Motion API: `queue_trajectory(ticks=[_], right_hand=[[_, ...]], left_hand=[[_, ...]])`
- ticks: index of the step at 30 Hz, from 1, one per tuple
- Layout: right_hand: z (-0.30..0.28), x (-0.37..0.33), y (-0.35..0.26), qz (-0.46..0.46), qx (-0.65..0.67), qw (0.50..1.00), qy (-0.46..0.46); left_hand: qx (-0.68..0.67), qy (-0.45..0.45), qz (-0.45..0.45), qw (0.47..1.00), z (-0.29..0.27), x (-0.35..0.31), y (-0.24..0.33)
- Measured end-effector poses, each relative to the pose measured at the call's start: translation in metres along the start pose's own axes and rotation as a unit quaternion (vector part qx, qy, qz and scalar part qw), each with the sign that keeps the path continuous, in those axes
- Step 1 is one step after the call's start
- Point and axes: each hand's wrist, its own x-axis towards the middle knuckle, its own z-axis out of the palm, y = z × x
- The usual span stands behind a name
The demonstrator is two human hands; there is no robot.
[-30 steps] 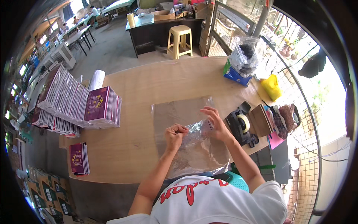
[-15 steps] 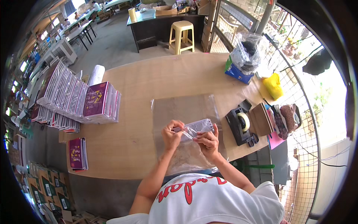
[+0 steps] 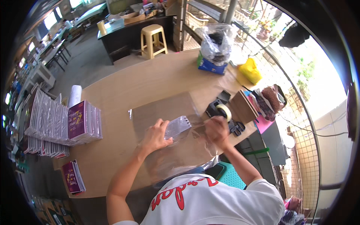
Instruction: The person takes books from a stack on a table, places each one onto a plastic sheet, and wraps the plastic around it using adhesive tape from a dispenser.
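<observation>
Between the thumb and fingers of my left hand (image 3: pixel 154 135) is the end of a small spiral-bound notebook (image 3: pixel 177 127) in clear plastic, its black coil facing right. Under it, a large clear plastic sheet (image 3: pixel 165 106) covers part of the table. My right hand (image 3: pixel 217 132) is at the near end of a black tape dispenser (image 3: pixel 214 109), which carries a roll of clear tape (image 3: pixel 224 111). Motion smears the fingers of that hand, and I cannot make out whether they hold anything.
Plastic-wrapped stacks of purple booklets (image 3: pixel 85 120) stand at the left, with a smaller loose pile (image 3: pixel 73 177) nearer me. Scissors (image 3: pixel 237 128) lie beside the dispenser. Farther back are a yellow bag (image 3: pixel 250 71), a blue box (image 3: pixel 212 66) with plastic bags, and a stool (image 3: pixel 153 40).
My right hand has left the notebook's plastic and moved right to the tape dispenser. My left hand has shifted its hold to the notebook's left end. The whole view has turned.
</observation>
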Motion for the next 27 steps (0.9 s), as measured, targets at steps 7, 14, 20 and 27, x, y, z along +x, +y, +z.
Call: queue_trajectory(ticks=[7, 14, 20, 27], right_hand=[[-0.100, -0.036, 0.175, 0.614, 0.108, 0.761, -0.180], [-0.122, -0.078, 0.153, 0.540, 0.087, 0.829, -0.117], [-0.077, -0.180, 0.178, 0.660, 0.542, 0.516, 0.060], [0.043, -0.061, -0.045, 0.402, 0.467, 0.787, -0.030]], left_hand=[[0.032, 0.023, -0.005, 0.999, 0.009, 0.010, 0.004], [0.026, 0.032, -0.001, 0.999, 0.009, 0.007, -0.006], [0.029, 0.008, 0.020, 0.999, 0.008, 0.017, 0.006], [0.039, -0.006, -0.027, 0.999, 0.002, 0.004, 0.005]])
